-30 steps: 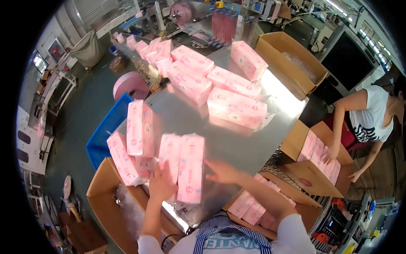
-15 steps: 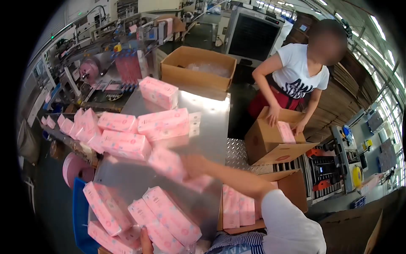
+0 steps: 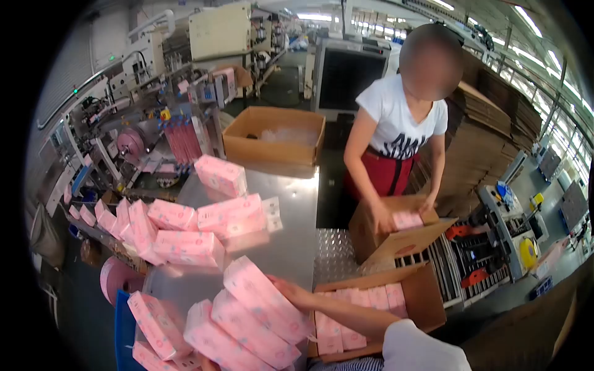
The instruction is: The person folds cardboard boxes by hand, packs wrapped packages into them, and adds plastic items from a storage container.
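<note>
Three pink wrapped tissue packs (image 3: 253, 324) stand side by side at the front of the metal table, tilted. My right hand (image 3: 296, 292) grips the outer right pack (image 3: 263, 290), its fingers on the upper right side. At the bottom edge, a small part of my left hand (image 3: 209, 365) shows against the left end of the row; most of it is hidden. Left of the row, more tissue packs (image 3: 158, 324) lie in a blue bin (image 3: 124, 334). Beside my right forearm stands an open carton (image 3: 433, 297) holding rows of tissue packs (image 3: 365, 303).
More packs (image 3: 229, 213) lie on the far part of the metal table (image 3: 291, 229). A line of packs (image 3: 124, 219) comes from the machine at left. Another carton (image 3: 272, 142) stands behind. Across from me, a co-worker (image 3: 402, 136) reaches into a carton (image 3: 383, 241) by the rollers.
My right hand has brought a pack from mid-table towards me, against the other two. The view has shifted. The co-worker's hands stay at their carton.
</note>
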`<state>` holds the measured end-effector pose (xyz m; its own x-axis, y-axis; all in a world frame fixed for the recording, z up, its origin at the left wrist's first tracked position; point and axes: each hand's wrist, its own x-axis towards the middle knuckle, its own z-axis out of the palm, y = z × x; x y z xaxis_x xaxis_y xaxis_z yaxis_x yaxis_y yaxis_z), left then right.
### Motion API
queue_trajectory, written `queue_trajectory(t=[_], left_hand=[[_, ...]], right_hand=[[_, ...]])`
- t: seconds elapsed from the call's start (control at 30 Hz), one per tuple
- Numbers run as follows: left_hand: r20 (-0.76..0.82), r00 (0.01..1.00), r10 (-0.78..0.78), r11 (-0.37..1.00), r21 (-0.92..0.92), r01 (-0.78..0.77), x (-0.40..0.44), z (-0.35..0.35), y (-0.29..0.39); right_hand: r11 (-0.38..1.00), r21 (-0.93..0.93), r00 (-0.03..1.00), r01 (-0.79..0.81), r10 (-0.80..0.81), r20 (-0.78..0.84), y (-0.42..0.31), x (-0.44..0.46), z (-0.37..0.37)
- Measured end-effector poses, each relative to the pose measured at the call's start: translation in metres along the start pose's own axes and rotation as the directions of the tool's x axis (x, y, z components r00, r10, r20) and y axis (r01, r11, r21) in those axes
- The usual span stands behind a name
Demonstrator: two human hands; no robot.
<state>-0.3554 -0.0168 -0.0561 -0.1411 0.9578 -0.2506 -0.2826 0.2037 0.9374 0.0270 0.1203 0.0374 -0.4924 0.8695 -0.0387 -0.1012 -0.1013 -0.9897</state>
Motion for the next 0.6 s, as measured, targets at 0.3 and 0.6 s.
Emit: queue_trajectory(t=[0.3,0.6], left_hand=[[0.260,0.901,-0.346,0.911,-0.136,0.389,-0.003,0.223,-0.001],[0.518,0.461,-0.721,0.565,0.055,0.823,-0.035,0.427,-0.105]], right_hand=[[0.937,0.316,0.981,0.152,-0.105,-0.161,-0.003,-0.115,-0.005],[0.972,0.067,0.549,0.225,-0.070,-0.833,-0.062,-0.354,-0.070]])
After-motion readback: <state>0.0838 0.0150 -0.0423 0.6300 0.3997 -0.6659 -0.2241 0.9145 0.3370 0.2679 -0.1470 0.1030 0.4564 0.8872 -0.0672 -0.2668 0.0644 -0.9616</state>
